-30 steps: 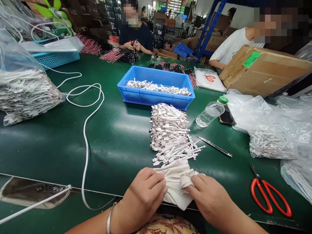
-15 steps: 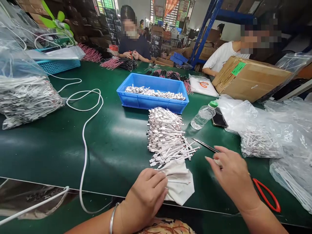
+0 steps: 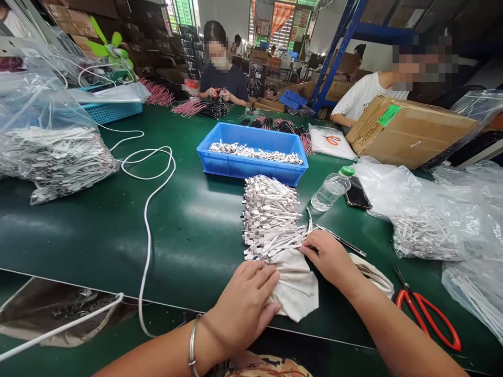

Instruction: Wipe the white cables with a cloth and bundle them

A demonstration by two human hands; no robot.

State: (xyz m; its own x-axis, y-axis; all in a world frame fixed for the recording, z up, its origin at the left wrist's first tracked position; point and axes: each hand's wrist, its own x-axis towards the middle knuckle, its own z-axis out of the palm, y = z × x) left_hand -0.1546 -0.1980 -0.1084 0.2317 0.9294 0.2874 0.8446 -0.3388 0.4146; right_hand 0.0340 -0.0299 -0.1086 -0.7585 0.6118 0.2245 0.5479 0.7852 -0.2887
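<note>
Cloth, cream and creased, pinned under L hand just inside near edge of bench, palm down, fingers open, no grip seen. R hand moved back from tweezers side, came to rest at pile's near end, fingers bent, pressed on loose strips; closed on anything or not, could not be told. Strip pile, white flat strips w/ metal ends, lay mid-bench btw blue crate and cloth, near end touching cloth. Main change: both hands back together at cloth/pile junction, R hand no longer out by steel tweezers, which lay just right of pile. Second cloth bunched nr R forearm. Further right along near edge, red-handled scissors. Right of crate, water bottle and phone. Bagged strips at left edge. White cable looped across bench. Co-worker at far edge, hands over dark bundles.
</note>
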